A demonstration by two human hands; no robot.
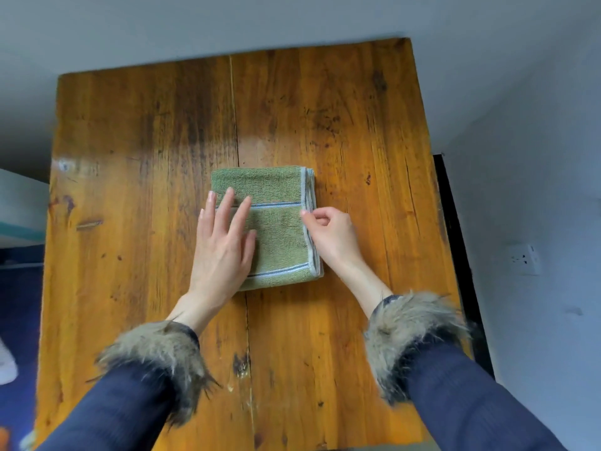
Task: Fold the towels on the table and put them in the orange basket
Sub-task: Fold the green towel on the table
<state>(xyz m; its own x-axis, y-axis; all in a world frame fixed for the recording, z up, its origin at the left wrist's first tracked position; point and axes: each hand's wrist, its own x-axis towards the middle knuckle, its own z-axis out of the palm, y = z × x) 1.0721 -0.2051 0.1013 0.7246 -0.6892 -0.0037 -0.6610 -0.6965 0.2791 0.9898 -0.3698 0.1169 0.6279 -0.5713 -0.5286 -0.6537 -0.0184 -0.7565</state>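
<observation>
Head view, the only one supplied. One green towel (273, 229) lies near the middle of the wooden tabletop (357, 125), already folded to a compact rectangle with its pale bound edges stacked along the right side. No other towel is in sight. The orange basket cannot be confirmed; a sliver of orange sits at the lower left corner, too little to identify.

Step in hand, as I judge it: squaring the fold before lifting. To do it well I should keep my left hand pressing so the layers do not slide, draw the stacked edges flush with the right, then smooth outward from the centre. Loose inner layers could splay when I pick it up, so a firm two-sided grip will be wanted.

Pose. My left hand (224, 242) is laid flat, palm down, fingers spread, on the towel's left half; it grasps nothing, only presses. My right hand (331, 236) is curled at the right edge, thumb and forefinger pinched on the pale binding about halfway along. Both forearms reach in from the near edge, fur cuffs (413, 333) clear of the towel.
</observation>
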